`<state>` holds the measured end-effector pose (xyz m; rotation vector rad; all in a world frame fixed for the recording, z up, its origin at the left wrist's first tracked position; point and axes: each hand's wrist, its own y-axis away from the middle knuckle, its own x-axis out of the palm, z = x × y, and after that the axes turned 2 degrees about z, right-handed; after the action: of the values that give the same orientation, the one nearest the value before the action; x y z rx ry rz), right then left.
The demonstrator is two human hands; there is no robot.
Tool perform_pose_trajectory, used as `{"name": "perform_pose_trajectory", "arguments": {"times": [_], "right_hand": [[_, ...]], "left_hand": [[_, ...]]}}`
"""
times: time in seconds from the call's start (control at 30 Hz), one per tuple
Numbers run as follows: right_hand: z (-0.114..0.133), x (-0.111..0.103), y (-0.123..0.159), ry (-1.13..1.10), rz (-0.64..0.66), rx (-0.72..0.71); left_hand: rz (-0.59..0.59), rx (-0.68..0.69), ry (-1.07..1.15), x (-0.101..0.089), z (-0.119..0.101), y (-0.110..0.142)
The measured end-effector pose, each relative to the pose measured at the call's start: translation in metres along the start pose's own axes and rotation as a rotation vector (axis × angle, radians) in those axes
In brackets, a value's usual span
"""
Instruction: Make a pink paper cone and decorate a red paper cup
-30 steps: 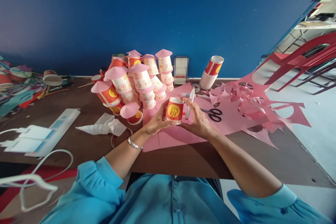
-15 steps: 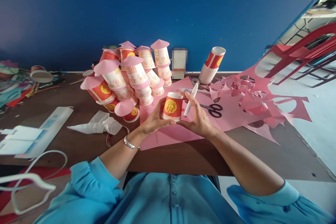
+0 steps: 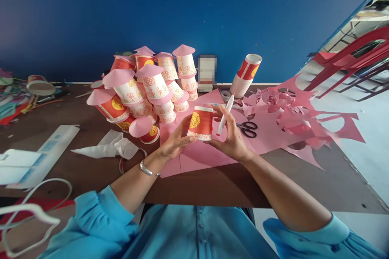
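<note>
A red paper cup (image 3: 203, 123) with a gold emblem is upside down between my hands, above pink paper (image 3: 194, 158). Drawn marks run round its white lower band. My left hand (image 3: 176, 141) is closed on the cup's left side, thumb near the bottom rim. A white marker (image 3: 225, 115) with an uncovered reddish tip pointing up lies between the fingers of my right hand (image 3: 232, 139). That hand's fingers and thumb also reach the cup's right edge. Black-handled scissors (image 3: 248, 129) lie just beyond the right hand, their blades partly hidden.
Decorated cup towers with pink cone tops (image 3: 148, 83) crowd the left back. A cup stack (image 3: 245, 75) and pink paper scraps (image 3: 282, 105) are at the right. White cloth-like material (image 3: 114, 145) and a power strip (image 3: 50, 149) lie left. A blue wall (image 3: 194, 16) stands behind.
The cup has turned in my hands, so its gold emblem now sits further left and a drawn-on red side shows. The marker has shifted slightly right and leans more.
</note>
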<state>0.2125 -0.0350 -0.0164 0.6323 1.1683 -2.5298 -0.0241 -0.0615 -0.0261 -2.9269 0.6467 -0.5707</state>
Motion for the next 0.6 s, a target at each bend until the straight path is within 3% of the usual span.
{"name": "perform_pose_trajectory", "arguments": {"times": [0.17, 0.6], "right_hand": [[-0.001, -0.002, -0.001, 0.052, 0.009, 0.007], [-0.004, -0.002, -0.003, -0.197, 0.045, 0.028]], "left_hand": [[-0.010, 0.017, -0.107, -0.005, 0.002, -0.003], [-0.040, -0.025, -0.064, 0.007, -0.010, 0.000]]}}
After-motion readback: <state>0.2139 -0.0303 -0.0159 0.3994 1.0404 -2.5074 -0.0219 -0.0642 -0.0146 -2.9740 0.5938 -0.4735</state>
